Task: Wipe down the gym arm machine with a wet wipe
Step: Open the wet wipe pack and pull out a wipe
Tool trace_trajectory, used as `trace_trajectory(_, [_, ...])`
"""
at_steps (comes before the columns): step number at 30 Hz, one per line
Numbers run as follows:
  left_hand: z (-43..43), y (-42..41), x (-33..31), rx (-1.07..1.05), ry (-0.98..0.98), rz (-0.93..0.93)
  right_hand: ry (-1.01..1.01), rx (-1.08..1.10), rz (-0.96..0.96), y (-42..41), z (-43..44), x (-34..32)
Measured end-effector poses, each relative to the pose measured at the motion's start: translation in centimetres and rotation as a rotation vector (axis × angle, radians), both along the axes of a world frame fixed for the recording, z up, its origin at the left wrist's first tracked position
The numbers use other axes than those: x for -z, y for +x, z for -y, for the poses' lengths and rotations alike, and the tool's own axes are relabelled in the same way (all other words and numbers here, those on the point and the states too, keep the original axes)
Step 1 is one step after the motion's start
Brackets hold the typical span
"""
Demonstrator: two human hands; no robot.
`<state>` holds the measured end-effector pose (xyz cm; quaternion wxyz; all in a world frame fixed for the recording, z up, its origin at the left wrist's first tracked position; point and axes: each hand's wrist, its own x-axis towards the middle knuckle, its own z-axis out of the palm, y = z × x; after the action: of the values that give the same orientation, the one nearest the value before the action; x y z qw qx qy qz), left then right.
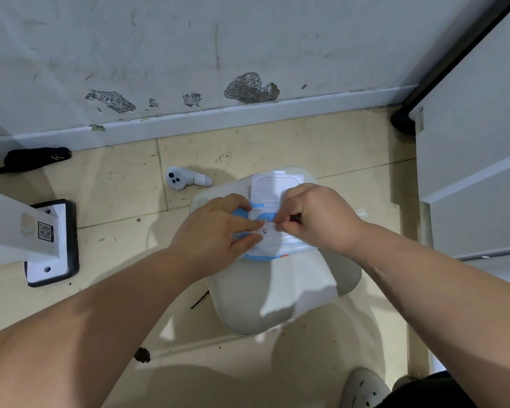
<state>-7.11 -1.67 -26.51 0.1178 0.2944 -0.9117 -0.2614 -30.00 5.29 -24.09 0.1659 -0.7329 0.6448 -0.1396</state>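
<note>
A soft, pillow-shaped wet wipe pack (273, 245), white with blue edging, lay on the front half of a pale, rounded, smooth-skinned seat pad (277, 295) just right of the view's centre. Its rigid white flip lid (274, 187), a rounded rectangle, stood thrown back toward twelve o'clock.

The left hand (215, 231) came in from eight o'clock and lay flat on the pack's left end, fingers fairly straight and pressing the film down. The right hand (315, 219) came in from four o'clock with fingers curled and fingertips together, pinching at the pack's mouth. Whether they nipped a wipe or the seal film could not be told.

At ten o'clock from the seat a glossy white handheld controller (186, 178) with dark buttons rested on the scuffed beige floor tiles (115, 187). At nine o'clock a white steel foot plate (52, 245) on a black rubber mat carried a QR sticker (45, 230). A limp black item (33, 160) lay against the skirting further out. At twelve o'clock the grey wall (159, 39) showed chipped patches of rough bare plaster. A perforated white shoe (365, 390) showed at five o'clock.
</note>
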Motion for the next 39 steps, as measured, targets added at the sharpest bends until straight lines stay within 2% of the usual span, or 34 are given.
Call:
trace_trajectory(6, [-0.2,-0.3,0.2,0.031,-0.084,0.055,-0.042,-0.07,-0.105,0.7,-0.1,0.3])
trace_trajectory(14, [-0.4,-0.4,0.1,0.019,-0.11,0.026,-0.074,-0.114,-0.229,1.4,-0.4,0.5])
trace_trajectory(21, [-0.7,-0.6,-0.2,-0.101,0.026,-0.018,0.057,-0.08,-0.154,1.1,-0.5,0.0])
trace_trajectory(29, [-0.8,-0.7,-0.8,-0.145,0.11,0.012,0.139,-0.046,0.087,-0.3,-0.8,-0.8])
trace_trajectory(34, [-0.9,-0.8,-0.9,-0.15,0.118,0.064,0.087,0.052,0.162,-0.6,-0.6,-0.8])
trace_trajectory(37, [-1.0,-0.8,-0.8,-0.149,0.117,0.075,0.059,0.048,0.124,0.0,-0.5,-0.6])
trace_trajectory(39, [-0.9,-0.8,-0.8,-0.141,0.106,0.085,0.049,0.019,0.031,0.4,-0.5,-0.4])
